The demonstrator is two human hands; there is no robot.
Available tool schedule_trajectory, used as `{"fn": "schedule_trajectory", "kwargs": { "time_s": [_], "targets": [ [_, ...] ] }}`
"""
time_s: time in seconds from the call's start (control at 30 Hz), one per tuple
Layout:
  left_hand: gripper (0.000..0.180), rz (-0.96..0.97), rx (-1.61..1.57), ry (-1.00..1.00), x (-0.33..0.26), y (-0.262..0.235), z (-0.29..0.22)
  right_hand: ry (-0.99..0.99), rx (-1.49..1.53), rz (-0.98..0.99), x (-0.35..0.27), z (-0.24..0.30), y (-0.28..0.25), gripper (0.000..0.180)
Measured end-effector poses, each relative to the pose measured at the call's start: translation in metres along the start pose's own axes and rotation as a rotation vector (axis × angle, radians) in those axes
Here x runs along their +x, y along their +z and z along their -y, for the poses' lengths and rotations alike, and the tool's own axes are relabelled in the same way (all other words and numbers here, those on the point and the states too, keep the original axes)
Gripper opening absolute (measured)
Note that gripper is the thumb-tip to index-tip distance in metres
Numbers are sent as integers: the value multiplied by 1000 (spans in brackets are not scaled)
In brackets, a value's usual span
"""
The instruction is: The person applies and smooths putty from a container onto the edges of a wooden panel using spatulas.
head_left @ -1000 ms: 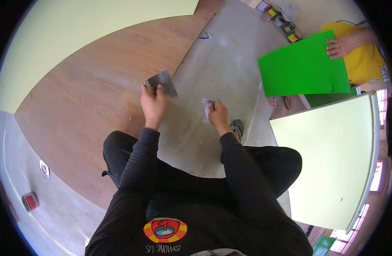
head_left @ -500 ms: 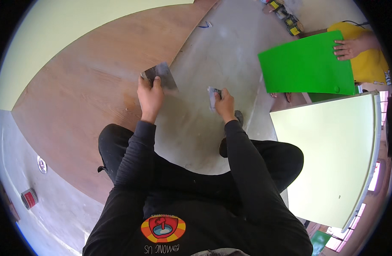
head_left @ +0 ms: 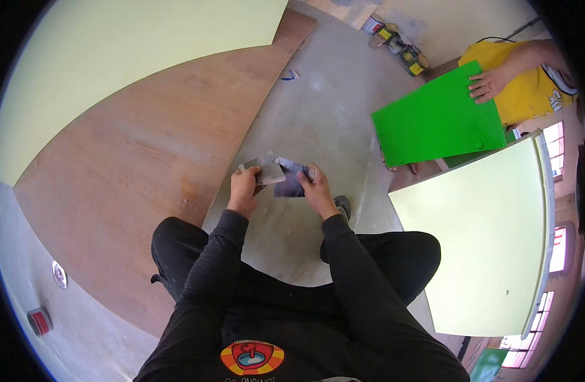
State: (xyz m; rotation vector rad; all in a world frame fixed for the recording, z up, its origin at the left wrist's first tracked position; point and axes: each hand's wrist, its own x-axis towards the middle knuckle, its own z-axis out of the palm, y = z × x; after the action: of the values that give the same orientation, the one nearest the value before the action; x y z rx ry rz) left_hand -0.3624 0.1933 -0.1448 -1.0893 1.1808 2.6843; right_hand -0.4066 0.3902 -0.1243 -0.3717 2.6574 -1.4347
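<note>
Left hand (head_left: 243, 193)'s got its fingers pinched on a pale scraper (head_left: 269, 169), blade just right of them. Right hand (head_left: 317, 193)'s gripping a dark scraper (head_left: 290, 186), blade just left of its fingers.

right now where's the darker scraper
In the head view, the darker scraper is near the centre, in the right hand, over the grey floor, just right of the paler scraper in the left hand.
</note>
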Motion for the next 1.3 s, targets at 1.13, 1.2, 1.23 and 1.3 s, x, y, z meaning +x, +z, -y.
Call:
{"fn": "schedule_trajectory", "kwargs": {
  "time_s": [1.13, 1.2, 1.23, 1.3],
  "targets": [
    [37, -274, 754, 704, 14, -19, 0, -47, -481, -304, 16, -50, -19, 30],
    [36, -262, 733, 659, 19, -21, -1, -5, -405, -296, 21, -40, -28, 32],
    [35, -210, 680, 680, 20, -26, 0, -9, -407, -306, 22, -32, -26, 32],
    [31, -39, 442, 523, 22, -22, 5, -75, -305, -351, 26, -21, -27, 31]
  ]
}}
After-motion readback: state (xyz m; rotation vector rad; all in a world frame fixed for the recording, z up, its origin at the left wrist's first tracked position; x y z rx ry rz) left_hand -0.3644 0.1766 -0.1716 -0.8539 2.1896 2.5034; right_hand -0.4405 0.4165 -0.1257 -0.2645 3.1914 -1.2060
